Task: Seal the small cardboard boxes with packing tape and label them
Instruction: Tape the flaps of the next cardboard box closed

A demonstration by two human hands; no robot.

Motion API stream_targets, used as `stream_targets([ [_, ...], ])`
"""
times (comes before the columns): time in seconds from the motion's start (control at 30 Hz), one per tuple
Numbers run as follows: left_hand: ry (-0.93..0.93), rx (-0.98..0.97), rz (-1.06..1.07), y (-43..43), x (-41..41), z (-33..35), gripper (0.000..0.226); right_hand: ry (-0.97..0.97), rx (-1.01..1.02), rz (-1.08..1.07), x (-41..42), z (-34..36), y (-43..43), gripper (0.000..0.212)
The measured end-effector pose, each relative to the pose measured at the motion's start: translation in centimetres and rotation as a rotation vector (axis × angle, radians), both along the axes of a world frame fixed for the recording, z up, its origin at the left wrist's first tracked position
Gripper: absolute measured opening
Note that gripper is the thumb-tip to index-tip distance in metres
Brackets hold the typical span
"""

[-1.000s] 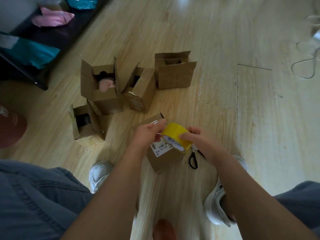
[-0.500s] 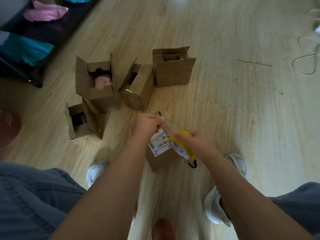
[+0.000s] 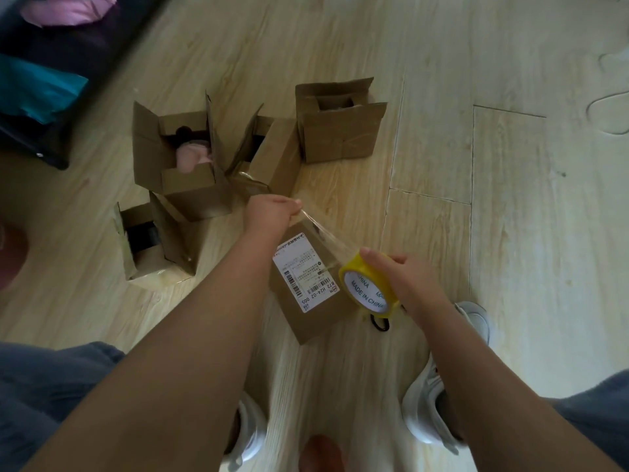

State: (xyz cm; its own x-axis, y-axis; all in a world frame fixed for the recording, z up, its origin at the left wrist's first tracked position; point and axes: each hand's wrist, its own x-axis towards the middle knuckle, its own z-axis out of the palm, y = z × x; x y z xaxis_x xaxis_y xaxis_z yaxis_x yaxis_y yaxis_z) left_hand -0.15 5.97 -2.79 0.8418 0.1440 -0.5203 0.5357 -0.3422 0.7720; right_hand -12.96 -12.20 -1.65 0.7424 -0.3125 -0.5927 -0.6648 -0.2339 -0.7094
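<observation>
A closed small cardboard box [image 3: 315, 311] with a white shipping label [image 3: 304, 274] lies on the wooden floor between my hands. My right hand [image 3: 405, 277] grips a yellow roll of clear packing tape [image 3: 367, 289] at the box's right side. My left hand [image 3: 272, 212] pinches the free tape end at the box's far corner. A clear strip of tape [image 3: 326, 235] stretches between the two hands above the box.
Several open cardboard boxes stand beyond: one with a pink item [image 3: 180, 161], one lying tilted [image 3: 269, 155], one upright [image 3: 340, 120], one at the left [image 3: 149, 240]. Black scissor handles [image 3: 379, 323] peek out under the roll. My white shoes [image 3: 439, 403] flank the near floor.
The hands have drawn apart: the left went up and away with the tape end, the right pulled the roll toward the box's right side, unrolling a longer strip.
</observation>
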Motion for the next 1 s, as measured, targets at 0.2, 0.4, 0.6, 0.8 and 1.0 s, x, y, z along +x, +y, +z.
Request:
stream_targets([
  [0.2, 0.014, 0.088, -0.101, -0.8, 2.5, -1.8, 0.021, 0.016, -0.208, 0.045, 3.2, -0.9, 1.0, 0.047],
  [0.4, 0.161, 0.171, -0.09, -1.6, 4.6, -4.2, 0.009, 0.139, -0.373, 0.164, 5.6, -2.3, 1.5, 0.041],
  [0.6, 0.235, 0.206, -0.068, -1.7, 5.2, -5.9, 0.017, 0.181, -0.407, 0.17, 6.4, -2.7, 1.9, 0.045],
  [0.8, 0.263, 0.218, -0.049, -1.9, 5.1, -7.0, 0.03, 0.179, -0.41, 0.137, 6.4, -2.7, 2.2, 0.046],
  [1.0, 0.373, 0.228, -0.033, -2.5, 4.8, -6.9, 0.034, 0.19, -0.384, 0.129, 6.3, -2.7, 2.1, 0.046],
])
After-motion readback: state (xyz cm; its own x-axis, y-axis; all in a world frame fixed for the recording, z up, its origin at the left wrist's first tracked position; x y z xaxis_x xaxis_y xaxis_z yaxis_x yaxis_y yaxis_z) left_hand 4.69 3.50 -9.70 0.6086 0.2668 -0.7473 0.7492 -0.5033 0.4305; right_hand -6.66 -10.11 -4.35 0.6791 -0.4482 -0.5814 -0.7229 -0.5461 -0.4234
